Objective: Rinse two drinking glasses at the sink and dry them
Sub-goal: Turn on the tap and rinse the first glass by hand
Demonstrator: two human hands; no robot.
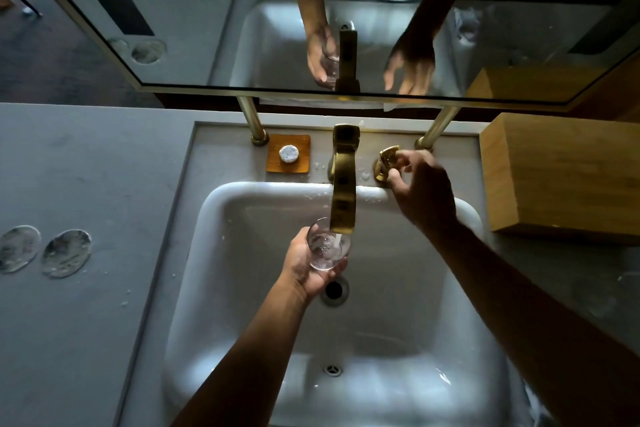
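A clear drinking glass (325, 250) is held in my left hand (308, 270) over the white sink (221, 218), right under the brass spout (343, 191). Water runs from the spout into the glass. My right hand (422, 191) reaches past the sink's back right corner, its fingers closed on the brass tap handle (388, 158). A second clear glass (594, 298) shows only faintly on the dark counter to the right of the sink.
Two round shell-like coasters (65, 253) lie on the grey counter at the left. A white soap on an orange dish (288, 153) sits behind the sink. A wooden box (561, 177) stands at the right. A mirror (207, 45) hangs above.
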